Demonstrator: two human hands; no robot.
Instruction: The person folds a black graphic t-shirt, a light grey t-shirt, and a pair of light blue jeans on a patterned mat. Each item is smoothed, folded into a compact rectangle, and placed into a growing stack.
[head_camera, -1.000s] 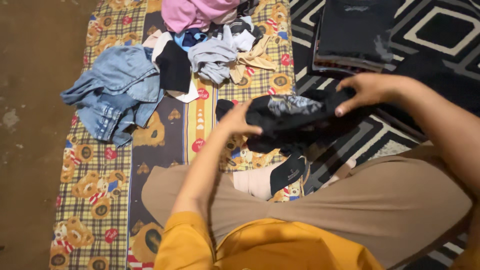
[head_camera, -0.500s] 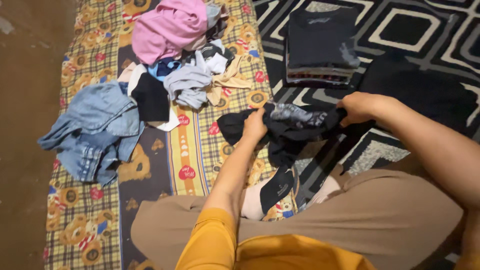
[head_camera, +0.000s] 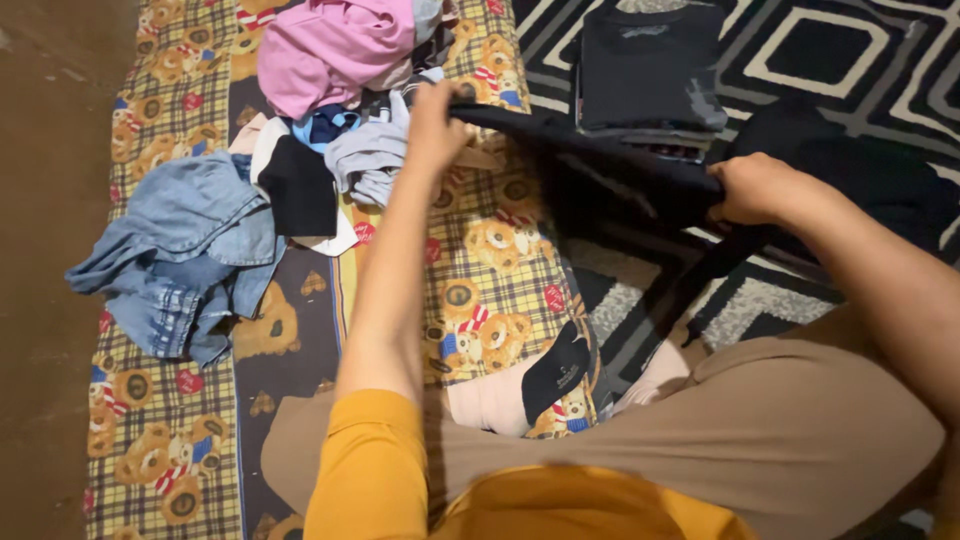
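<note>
The left hand (head_camera: 437, 122) and right hand (head_camera: 752, 188) each pinch an end of a black garment (head_camera: 610, 180), stretched above the bear-print mat (head_camera: 480, 260). One folded stack (head_camera: 650, 75) is done (dark tops); the loose clothes pile (head_camera: 330, 110) remains unsorted.

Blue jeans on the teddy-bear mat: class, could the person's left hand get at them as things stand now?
Probably not right away. The left hand is shut on the black garment, stretched across to the right hand. The blue jeans lie uncovered, left of that arm, so only the grip hinders.
</note>
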